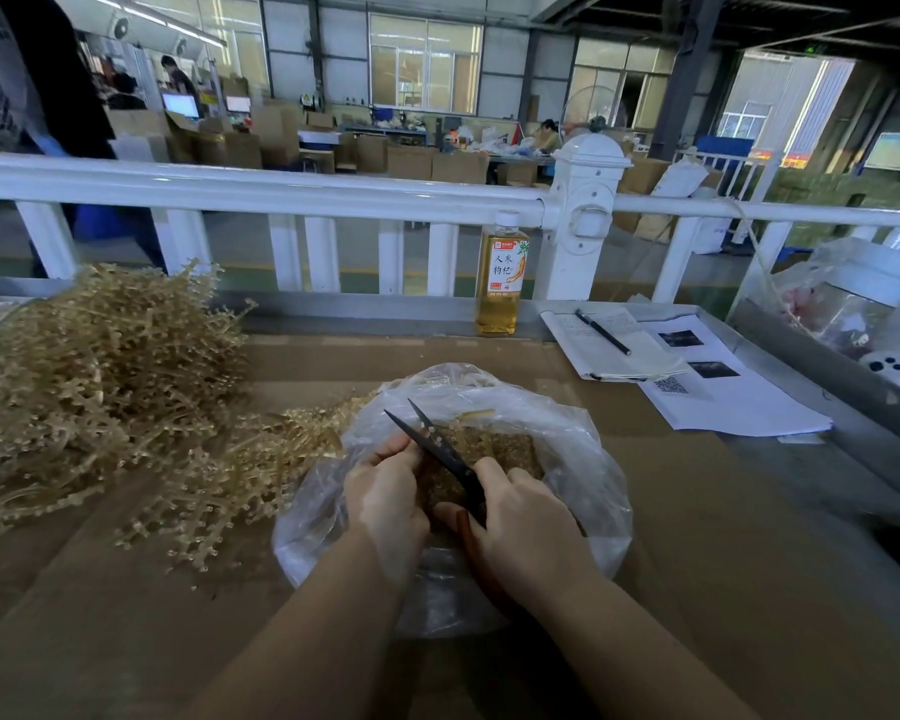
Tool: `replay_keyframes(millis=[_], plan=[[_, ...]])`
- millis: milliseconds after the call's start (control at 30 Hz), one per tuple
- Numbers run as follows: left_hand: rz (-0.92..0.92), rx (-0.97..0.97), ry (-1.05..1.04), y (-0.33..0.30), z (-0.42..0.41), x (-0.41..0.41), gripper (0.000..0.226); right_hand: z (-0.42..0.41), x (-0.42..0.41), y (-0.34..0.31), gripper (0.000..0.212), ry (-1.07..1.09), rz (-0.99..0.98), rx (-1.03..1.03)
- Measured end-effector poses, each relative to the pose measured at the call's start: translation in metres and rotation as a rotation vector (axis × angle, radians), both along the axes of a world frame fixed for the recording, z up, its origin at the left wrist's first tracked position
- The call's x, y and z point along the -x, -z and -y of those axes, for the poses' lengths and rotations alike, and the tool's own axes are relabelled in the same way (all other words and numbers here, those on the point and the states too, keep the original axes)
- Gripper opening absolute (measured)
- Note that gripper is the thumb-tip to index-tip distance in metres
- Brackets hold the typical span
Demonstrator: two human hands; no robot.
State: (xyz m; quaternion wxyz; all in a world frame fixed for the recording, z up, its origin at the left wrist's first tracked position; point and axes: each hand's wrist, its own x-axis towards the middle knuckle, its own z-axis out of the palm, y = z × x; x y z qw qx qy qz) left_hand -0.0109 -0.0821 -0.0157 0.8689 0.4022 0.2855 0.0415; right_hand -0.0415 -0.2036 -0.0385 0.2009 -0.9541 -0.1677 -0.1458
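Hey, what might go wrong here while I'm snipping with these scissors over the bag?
1. The scissors in the right hand are open, with the blades right beside the left hand. A snip could nick its fingers.
2. The blade tips sit just over the thin clear plastic bag. They might pierce it and spill the cut bits.
3. Golden sprigs reach the bag's left side and could snag it.

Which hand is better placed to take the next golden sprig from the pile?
Probably the left hand: the pile lies on its side, and the right hand grips the scissors.
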Motion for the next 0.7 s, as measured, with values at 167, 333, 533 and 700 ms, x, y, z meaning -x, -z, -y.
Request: replay_keyframes(millis=[167, 333, 533, 700], plan=[[0.030, 0.044, 0.079, -0.0011, -0.0033, 0.0022, 0.028, 0.0006, -0.0013, -0.0002, 0.043, -0.017, -0.009, 0.018], [0.035, 0.042, 0.088, -0.0015, -0.0017, 0.0025, 0.028, 0.0012, -0.0023, -0.0003, 0.043, -0.021, -0.011, 0.037], [0.021, 0.005, 0.069, -0.0001, -0.0044, 0.0011, 0.026, 0.0007, -0.0006, -0.0036, 0.043, -0.009, -0.014, 0.035], [0.026, -0.030, 0.057, 0.0047, -0.0048, -0.0014, 0.028, -0.0014, -0.0009, -0.0068, 0.041, 0.009, -0.066, 0.010]])
